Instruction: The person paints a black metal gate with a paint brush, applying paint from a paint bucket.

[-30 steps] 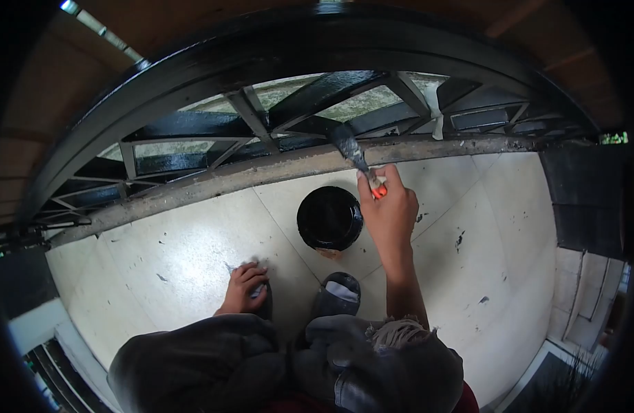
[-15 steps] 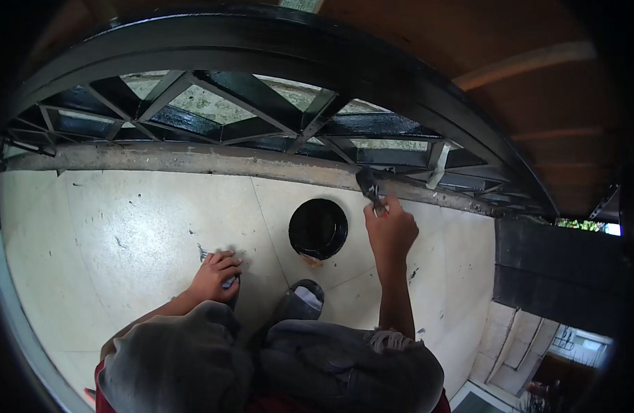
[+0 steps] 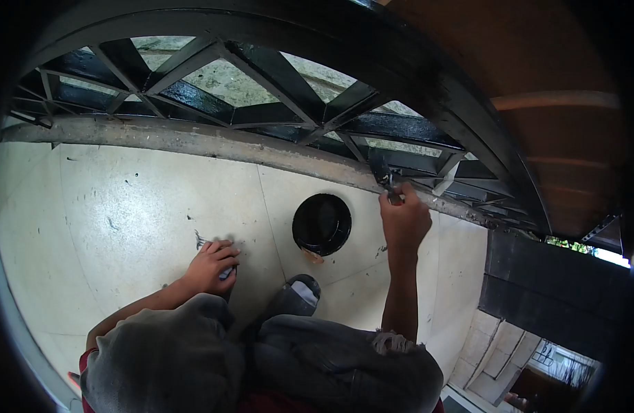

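My right hand (image 3: 405,217) is closed round the handle of a paintbrush (image 3: 382,171). The brush's dark bristles point up at the lower bars of a black metal grille (image 3: 317,127), touching or very near them. Below and left of that hand, a round black pan (image 3: 298,230) with dark, glossy liquid stands on the floor. My left hand (image 3: 212,267) lies low by my left foot, fingers stretched and slightly bent, over a small pale patch that looks like a sock. No tool shows in it.
A rough concrete ledge (image 3: 193,141) runs under the grille. Pale floor tiles (image 3: 145,199) carry dark paint spots. A brown scrap (image 3: 311,257) lies against the pan. My right foot (image 3: 296,296) is just below it. Brown panels (image 3: 558,138) rise at upper right.
My right hand and the brush have shifted slightly right along the grille's lower edge. The view has tilted a little; my left hand stays by my foot.
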`<control>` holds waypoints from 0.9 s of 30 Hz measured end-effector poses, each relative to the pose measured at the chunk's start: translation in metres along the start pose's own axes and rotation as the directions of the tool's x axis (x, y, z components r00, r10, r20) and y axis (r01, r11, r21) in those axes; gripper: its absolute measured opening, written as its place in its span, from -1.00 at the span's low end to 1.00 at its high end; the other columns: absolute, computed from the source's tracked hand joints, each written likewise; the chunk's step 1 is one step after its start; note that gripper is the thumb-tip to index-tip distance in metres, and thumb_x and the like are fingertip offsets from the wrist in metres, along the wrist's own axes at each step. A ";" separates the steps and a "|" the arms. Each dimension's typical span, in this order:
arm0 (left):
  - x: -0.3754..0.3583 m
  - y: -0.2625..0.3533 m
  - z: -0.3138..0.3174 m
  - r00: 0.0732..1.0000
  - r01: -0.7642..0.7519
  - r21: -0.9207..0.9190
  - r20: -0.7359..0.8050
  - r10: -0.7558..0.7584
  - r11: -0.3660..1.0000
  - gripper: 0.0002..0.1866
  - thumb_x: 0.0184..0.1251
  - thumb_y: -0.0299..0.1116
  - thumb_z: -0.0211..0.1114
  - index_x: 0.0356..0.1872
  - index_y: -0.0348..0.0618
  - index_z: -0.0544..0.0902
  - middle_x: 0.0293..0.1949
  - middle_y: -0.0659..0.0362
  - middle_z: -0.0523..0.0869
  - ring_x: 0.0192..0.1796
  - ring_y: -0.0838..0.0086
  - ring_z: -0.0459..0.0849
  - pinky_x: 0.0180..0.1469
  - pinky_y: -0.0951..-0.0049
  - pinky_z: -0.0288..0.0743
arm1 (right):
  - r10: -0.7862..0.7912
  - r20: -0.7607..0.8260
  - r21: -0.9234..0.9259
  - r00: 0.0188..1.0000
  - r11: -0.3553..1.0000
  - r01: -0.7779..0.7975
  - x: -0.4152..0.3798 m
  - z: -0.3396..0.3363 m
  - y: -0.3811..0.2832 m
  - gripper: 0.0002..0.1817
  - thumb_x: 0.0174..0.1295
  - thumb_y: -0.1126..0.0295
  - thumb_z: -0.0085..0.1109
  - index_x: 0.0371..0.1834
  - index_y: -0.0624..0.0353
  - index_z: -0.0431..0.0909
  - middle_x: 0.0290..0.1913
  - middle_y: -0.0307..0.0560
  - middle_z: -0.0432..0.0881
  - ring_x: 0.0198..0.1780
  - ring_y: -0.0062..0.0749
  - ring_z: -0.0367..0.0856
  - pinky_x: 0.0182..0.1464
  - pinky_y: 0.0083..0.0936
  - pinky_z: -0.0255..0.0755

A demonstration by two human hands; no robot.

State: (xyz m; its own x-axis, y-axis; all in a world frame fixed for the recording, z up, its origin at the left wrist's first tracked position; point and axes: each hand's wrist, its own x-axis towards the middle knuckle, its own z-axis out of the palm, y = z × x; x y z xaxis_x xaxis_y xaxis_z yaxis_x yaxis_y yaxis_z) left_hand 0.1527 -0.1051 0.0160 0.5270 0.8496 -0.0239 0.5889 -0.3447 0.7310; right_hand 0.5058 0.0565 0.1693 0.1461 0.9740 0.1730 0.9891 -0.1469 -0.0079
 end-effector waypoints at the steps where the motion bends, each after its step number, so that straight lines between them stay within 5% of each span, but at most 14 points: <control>1: -0.002 0.001 0.000 1.000 -0.005 0.006 0.007 0.005 1.000 -0.75 0.07 -0.35 0.38 -0.19 -0.12 0.75 0.10 0.20 0.72 0.31 0.22 0.53 0.31 0.15 0.38 | 0.002 0.007 0.001 1.000 1.000 -0.002 -0.001 0.000 0.004 -0.83 0.26 0.20 0.32 -0.31 0.00 0.59 -0.56 -0.13 0.70 -0.48 -0.05 0.74 -0.41 -0.23 0.56; 3: -0.002 -0.001 0.001 1.000 -0.001 0.000 0.001 0.001 1.000 -0.75 0.06 -0.35 0.38 -0.18 -0.12 0.75 0.10 0.19 0.72 0.32 0.22 0.53 0.32 0.15 0.38 | 0.079 -0.224 0.128 0.971 0.990 -0.051 0.000 0.005 0.011 -0.82 0.28 0.17 0.31 -0.30 -0.02 0.59 -0.58 -0.14 0.69 -0.48 -0.06 0.74 -0.40 -0.21 0.56; 7: -0.003 0.000 0.001 1.000 0.019 -0.042 0.020 -0.018 0.999 -0.78 0.09 -0.39 0.39 -0.19 -0.10 0.74 0.12 0.19 0.71 0.34 0.17 0.50 0.33 0.10 0.35 | -0.036 -0.022 -0.051 0.999 0.998 0.034 -0.012 0.020 0.007 -0.84 0.30 0.17 0.31 -0.30 -0.05 0.62 -0.59 -0.14 0.69 -0.51 -0.11 0.73 -0.42 -0.17 0.55; 11: -0.001 0.001 0.003 1.000 -0.001 -0.011 0.014 0.001 1.000 -0.74 0.05 -0.36 0.39 -0.18 -0.12 0.75 0.10 0.18 0.72 0.32 0.21 0.53 0.33 0.15 0.38 | 0.163 -0.201 0.184 0.966 0.975 -0.126 -0.001 0.021 0.026 -0.84 0.26 0.18 0.37 -0.32 -0.06 0.63 -0.62 -0.14 0.66 -0.53 -0.17 0.73 -0.46 -0.27 0.55; 13: -0.003 0.000 0.003 1.000 0.015 -0.005 0.014 -0.014 1.000 -0.75 0.06 -0.36 0.38 -0.19 -0.12 0.76 0.11 0.18 0.72 0.32 0.20 0.53 0.34 0.14 0.37 | -0.021 -0.162 -0.036 0.987 0.999 0.016 -0.015 0.049 0.018 -0.83 0.27 0.18 0.38 -0.33 -0.04 0.64 -0.63 -0.15 0.65 -0.55 -0.19 0.72 -0.49 -0.33 0.52; 15: -0.001 0.002 0.000 1.000 0.012 -0.002 0.021 -0.012 1.000 -0.75 0.06 -0.36 0.38 -0.19 -0.12 0.76 0.11 0.18 0.72 0.32 0.20 0.53 0.34 0.14 0.37 | -0.143 -0.139 -0.014 0.980 0.990 0.142 -0.024 0.049 0.017 -0.82 0.29 0.17 0.37 -0.32 -0.01 0.66 -0.66 -0.18 0.62 -0.60 -0.22 0.68 -0.52 -0.35 0.49; 18: -0.005 0.001 0.001 0.999 0.025 -0.028 0.033 -0.024 0.999 -0.76 0.07 -0.38 0.39 -0.19 -0.11 0.75 0.12 0.19 0.71 0.33 0.18 0.51 0.34 0.10 0.36 | 0.252 -0.245 0.224 0.936 0.954 -0.198 -0.011 0.018 0.035 -0.86 0.28 0.21 0.38 -0.29 -0.02 0.67 -0.69 -0.24 0.56 -0.63 -0.24 0.65 -0.53 -0.36 0.46; 22: -0.001 0.002 0.001 0.999 0.027 -0.016 0.023 -0.027 0.999 -0.76 0.06 -0.37 0.39 -0.20 -0.12 0.76 0.11 0.17 0.72 0.33 0.20 0.52 0.34 0.11 0.37 | -0.025 -0.270 0.102 0.963 0.993 0.055 -0.023 0.043 0.034 -0.85 0.26 0.21 0.42 -0.29 -0.02 0.68 -0.69 -0.20 0.56 -0.65 -0.27 0.62 -0.53 -0.38 0.46; 27: -0.003 0.001 0.003 0.999 0.026 -0.029 0.023 -0.025 0.999 -0.77 0.06 -0.37 0.40 -0.21 -0.11 0.76 0.11 0.18 0.72 0.32 0.19 0.53 0.33 0.12 0.37 | 0.314 -0.204 0.257 0.927 0.931 -0.259 -0.017 0.017 0.043 -0.88 0.26 0.25 0.42 -0.29 -0.03 0.69 -0.65 -0.15 0.62 -0.58 -0.19 0.69 -0.49 -0.37 0.48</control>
State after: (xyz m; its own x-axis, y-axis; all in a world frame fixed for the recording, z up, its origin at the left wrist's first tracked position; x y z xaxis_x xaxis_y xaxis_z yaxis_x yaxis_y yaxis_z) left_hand 0.1533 -0.1085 0.0146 0.5262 0.8484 -0.0583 0.5846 -0.3111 0.7493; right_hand 0.5464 0.0362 0.1490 0.4426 0.8216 0.3593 0.8876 -0.3445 -0.3057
